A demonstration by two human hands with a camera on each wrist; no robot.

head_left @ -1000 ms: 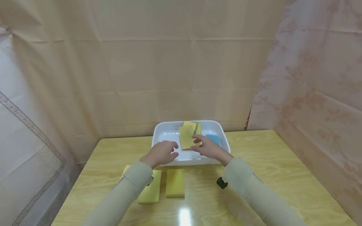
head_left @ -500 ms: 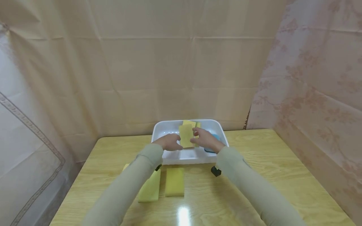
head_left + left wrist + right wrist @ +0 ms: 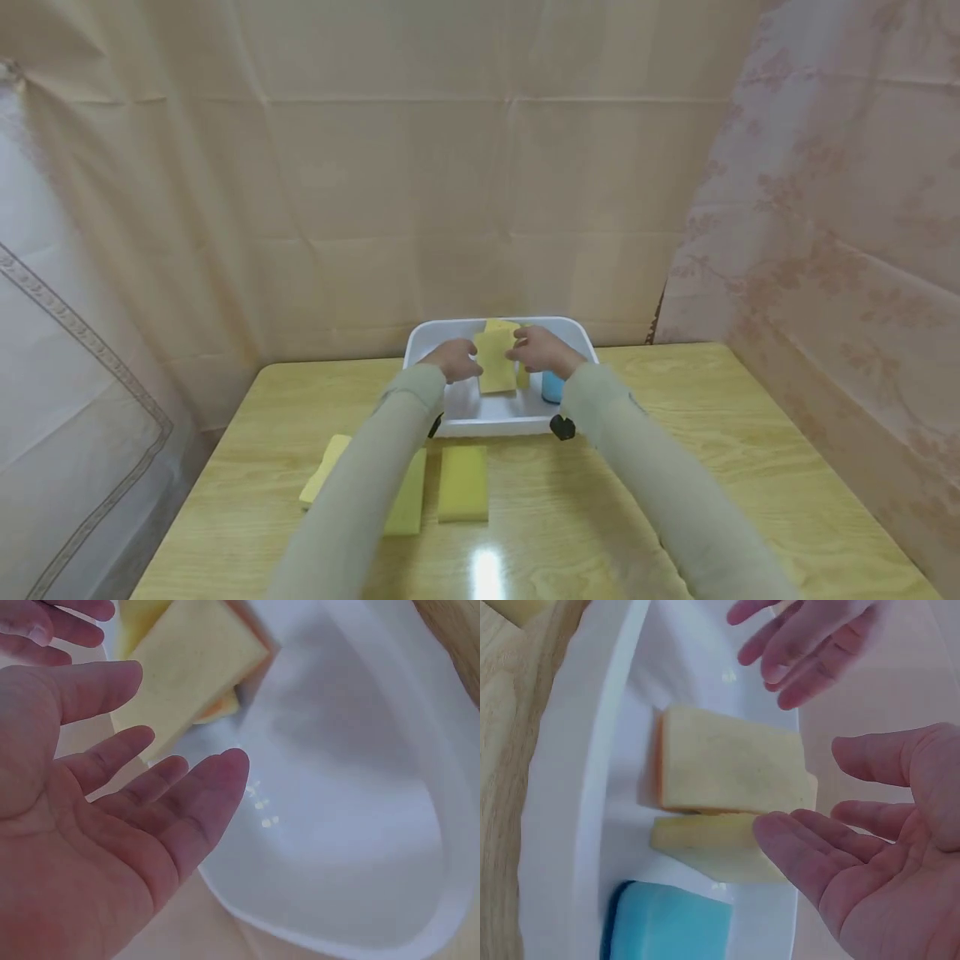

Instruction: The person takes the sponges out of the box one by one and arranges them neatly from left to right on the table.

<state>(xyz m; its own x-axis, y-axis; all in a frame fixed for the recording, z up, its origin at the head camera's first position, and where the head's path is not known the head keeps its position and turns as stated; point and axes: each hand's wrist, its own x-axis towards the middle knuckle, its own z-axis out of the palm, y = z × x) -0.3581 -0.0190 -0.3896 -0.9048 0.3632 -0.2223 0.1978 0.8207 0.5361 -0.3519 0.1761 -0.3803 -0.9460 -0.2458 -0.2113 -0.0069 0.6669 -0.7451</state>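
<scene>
Inside a white tray (image 3: pixel 487 427) a flat yellow sponge (image 3: pixel 495 365) lies on top of another yellow piece. My left hand (image 3: pixel 454 360) hovers at the sponge's left side, and my right hand (image 3: pixel 546 350) hovers at its right. Neither hand grips anything; their fingers are loosely bent, with gaps to the sponge in both wrist views. A second yellow sponge (image 3: pixel 705 838) stands on edge beside the flat one, close to the right fingertips. Further along is a blue sponge (image 3: pixel 673 922) with a dark underside, partly hidden by the right wrist in the head view.
On the wooden table (image 3: pixel 675 467), in front of the tray, lie a yellow sponge (image 3: pixel 462 483), another yellow sponge (image 3: pixel 407 500) partly under my left sleeve, and a paler one (image 3: pixel 327 468) to the left. A beige curtain (image 3: pixel 480 208) hangs behind the table.
Both hands have moved forward, further over the tray, and now flank the flat yellow sponge. The sponges look unmoved.
</scene>
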